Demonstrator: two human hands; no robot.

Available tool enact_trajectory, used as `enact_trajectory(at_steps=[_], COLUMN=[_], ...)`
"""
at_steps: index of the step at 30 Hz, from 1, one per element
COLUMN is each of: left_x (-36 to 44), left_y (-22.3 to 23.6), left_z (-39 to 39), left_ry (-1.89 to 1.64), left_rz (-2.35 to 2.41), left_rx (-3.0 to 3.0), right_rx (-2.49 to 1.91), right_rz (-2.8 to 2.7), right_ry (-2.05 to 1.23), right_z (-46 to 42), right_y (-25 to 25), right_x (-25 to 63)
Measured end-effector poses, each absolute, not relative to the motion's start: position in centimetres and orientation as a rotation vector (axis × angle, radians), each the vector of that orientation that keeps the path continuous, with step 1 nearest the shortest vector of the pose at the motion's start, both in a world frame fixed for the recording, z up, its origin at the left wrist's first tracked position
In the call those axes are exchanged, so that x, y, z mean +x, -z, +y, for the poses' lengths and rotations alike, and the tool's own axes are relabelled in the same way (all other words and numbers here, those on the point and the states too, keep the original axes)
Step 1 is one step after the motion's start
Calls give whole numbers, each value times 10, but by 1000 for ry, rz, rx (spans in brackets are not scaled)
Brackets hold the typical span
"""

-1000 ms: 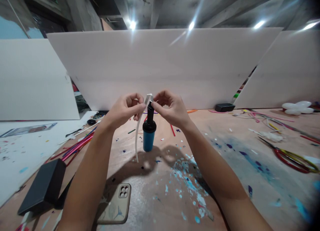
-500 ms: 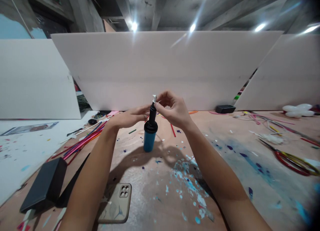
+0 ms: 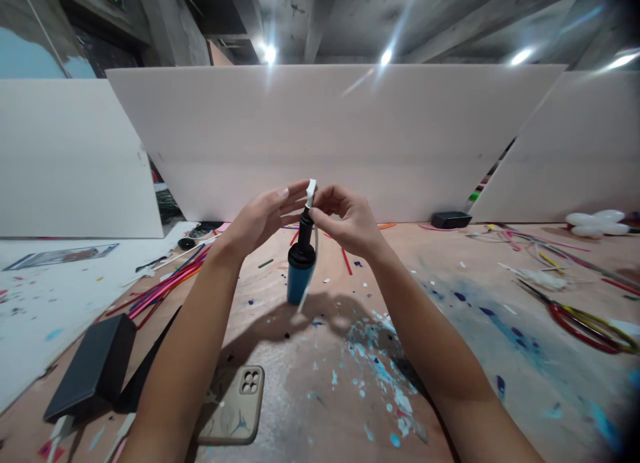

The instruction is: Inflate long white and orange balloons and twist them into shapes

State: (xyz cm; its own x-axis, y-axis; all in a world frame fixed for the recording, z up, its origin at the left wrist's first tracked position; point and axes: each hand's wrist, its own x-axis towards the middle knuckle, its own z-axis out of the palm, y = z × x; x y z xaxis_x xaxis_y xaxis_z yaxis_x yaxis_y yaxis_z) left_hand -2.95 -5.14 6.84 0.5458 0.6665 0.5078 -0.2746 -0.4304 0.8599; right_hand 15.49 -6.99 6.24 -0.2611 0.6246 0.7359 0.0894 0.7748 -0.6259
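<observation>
A blue and black balloon hand pump (image 3: 298, 281) stands upright on the table, its nozzle pointing up. The mouth of a limp white modelling balloon (image 3: 311, 192) is over the nozzle tip, and the rest droops down along the pump's right side. Thumb and fingers of my right hand (image 3: 349, 224) pinch the balloon's neck at the nozzle. On the other side, my left hand (image 3: 259, 220) is raised beside the balloon, fingers stretched out and apart. Whether those fingertips touch the balloon is hard to see.
A phone (image 3: 233, 408) lies near my left forearm, with a black box (image 3: 93, 366) farther left. Loose coloured balloons (image 3: 167, 283) spread behind that box. Red-and-yellow-handled scissors (image 3: 583, 323) lie at right. White boards (image 3: 340, 143) stand along the back. Dried paint spots the tabletop.
My left hand has risen from beside the pump's shaft to the balloon's level, its fingers opening. The balloon now stands taller above the nozzle and its length hangs down. My right hand stays put.
</observation>
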Motion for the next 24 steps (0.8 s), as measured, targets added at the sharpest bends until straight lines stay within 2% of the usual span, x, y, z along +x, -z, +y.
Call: enact_trajectory(at_steps=[7,21,24], left_x=[-24,-7,-7], left_y=[-76,-65,-65], left_z=[-63,-60,-62], left_ry=[-1301,-1663,-1701], left_rz=[468,374,384], left_rx=[1816,1936,1993], right_rx=[-535,-433,-427], right_rz=[-1800,-1836,-1805], right_ry=[-591,-596,-698], right_z=[-71,-71,-69], right_y=[-61,-61,-60], right_x=[152,148,147])
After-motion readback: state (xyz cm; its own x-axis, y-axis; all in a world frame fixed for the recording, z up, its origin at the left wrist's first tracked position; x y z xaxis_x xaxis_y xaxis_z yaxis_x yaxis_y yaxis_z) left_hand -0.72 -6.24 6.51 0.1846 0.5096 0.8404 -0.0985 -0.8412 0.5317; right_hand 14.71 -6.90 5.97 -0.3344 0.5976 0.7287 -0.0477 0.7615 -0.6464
